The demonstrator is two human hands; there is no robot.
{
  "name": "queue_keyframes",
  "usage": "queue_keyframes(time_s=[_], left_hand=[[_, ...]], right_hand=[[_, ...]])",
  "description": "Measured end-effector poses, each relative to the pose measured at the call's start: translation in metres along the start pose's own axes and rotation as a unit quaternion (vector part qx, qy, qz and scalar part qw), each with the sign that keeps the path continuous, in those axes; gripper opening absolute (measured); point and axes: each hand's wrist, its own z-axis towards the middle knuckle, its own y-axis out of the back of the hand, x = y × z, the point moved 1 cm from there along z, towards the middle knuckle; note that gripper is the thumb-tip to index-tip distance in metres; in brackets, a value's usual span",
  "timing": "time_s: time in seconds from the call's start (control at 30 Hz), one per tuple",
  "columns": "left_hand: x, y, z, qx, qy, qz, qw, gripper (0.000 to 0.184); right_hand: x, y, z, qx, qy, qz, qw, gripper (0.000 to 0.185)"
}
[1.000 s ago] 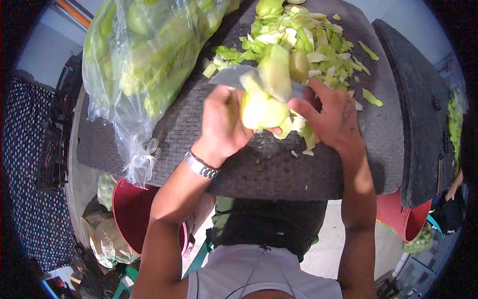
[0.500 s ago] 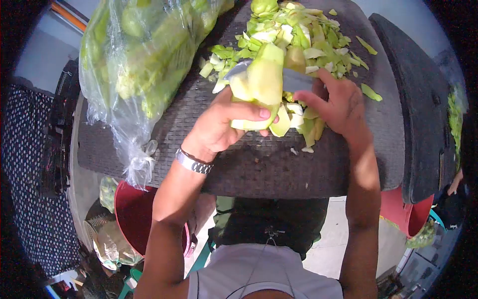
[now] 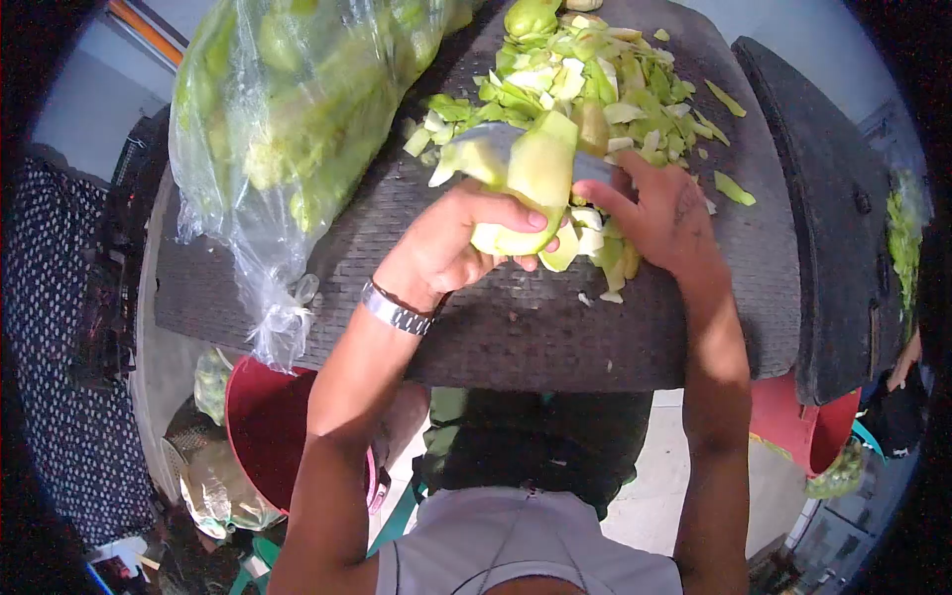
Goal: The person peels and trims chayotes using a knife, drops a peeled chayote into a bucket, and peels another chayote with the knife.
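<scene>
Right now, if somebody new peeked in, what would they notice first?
Probably the pale green fruit in the left fingers, with the knife in the right fingers partly behind it. Past them lies a heap of peelings on the dark table, with a bulging clear bag to the left.

Peelings [image 3: 645, 94] are heaped across the far part of the table [image 3: 555, 347], and a plastic bag of produce [image 3: 317, 119] is laid along its left side. Above the table's middle, a vegetable [image 3: 540, 169] is held in the left hand [image 3: 446, 240], a knife [image 3: 595, 170] in the right hand [image 3: 662, 206]. A panel [image 3: 838, 248] is set beside the table's right edge; one bucket [image 3: 266, 426] is seen below its near left corner, a second bucket [image 3: 828, 426] below its near right.
</scene>
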Motion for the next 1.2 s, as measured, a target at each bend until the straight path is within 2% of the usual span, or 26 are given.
queue_keyframes(time_s=[0.07,0.13,0.2,0.3,0.33,0.4,0.5,0.63,0.67,0.77,0.87,1.0,1.1,1.2], left_hand=[[-0.007,0.006,-0.009,0.011,0.013,-0.016,1.000,0.042],[-0.017,0.007,-0.013,0.028,0.009,-0.016,0.999,0.049],[-0.019,0.007,-0.012,-0.002,0.003,-0.006,1.000,0.054],[-0.018,0.002,-0.010,-0.067,-0.015,0.054,0.996,0.061],[-0.017,0.000,-0.010,-0.089,-0.023,0.080,0.993,0.064],[-0.014,0.000,-0.008,-0.075,-0.029,0.090,0.993,0.067],[-0.010,-0.005,-0.009,-0.051,-0.024,0.117,0.992,0.067],[-0.010,-0.009,-0.007,-0.023,0.003,0.097,0.995,0.066],[-0.010,-0.009,-0.007,-0.025,0.004,0.095,0.995,0.066],[-0.009,-0.010,-0.008,-0.027,0.001,0.093,0.995,0.066],[-0.006,-0.010,-0.005,-0.037,-0.022,0.107,0.993,0.065],[-0.004,-0.004,-0.004,-0.055,-0.046,0.093,0.993,0.064],[-0.006,0.000,-0.004,-0.040,-0.058,0.068,0.995,0.062],[-0.009,-0.004,-0.006,-0.047,-0.045,0.025,0.998,0.064]], right_hand=[[-0.040,-0.002,-0.011,-0.049,0.068,-0.233,0.969,0.037],[-0.047,0.009,-0.009,-0.079,0.076,-0.305,0.946,0.034],[-0.041,0.011,-0.005,-0.072,0.043,-0.203,0.976,0.036],[-0.047,0.004,-0.009,-0.136,0.124,-0.229,0.956,0.033],[-0.031,0.010,-0.006,-0.108,0.027,-0.140,0.984,0.033],[0.009,0.015,0.003,-0.051,-0.162,0.042,0.985,0.050],[0.038,0.002,0.004,-0.072,-0.145,0.090,0.983,0.074],[0.016,0.014,0.010,-0.107,-0.257,0.101,0.955,0.073],[0.008,0.009,0.009,-0.132,-0.256,0.109,0.951,0.072],[0.021,0.008,0.003,-0.102,-0.209,0.117,0.965,0.069],[0.039,0.000,-0.001,-0.115,-0.140,0.104,0.978,0.063],[0.015,0.003,0.005,-0.149,-0.223,0.071,0.961,0.062],[0.010,0.008,0.004,-0.168,-0.233,0.063,0.956,0.060],[0.022,0.012,0.002,-0.135,-0.210,0.111,0.962,0.058]])
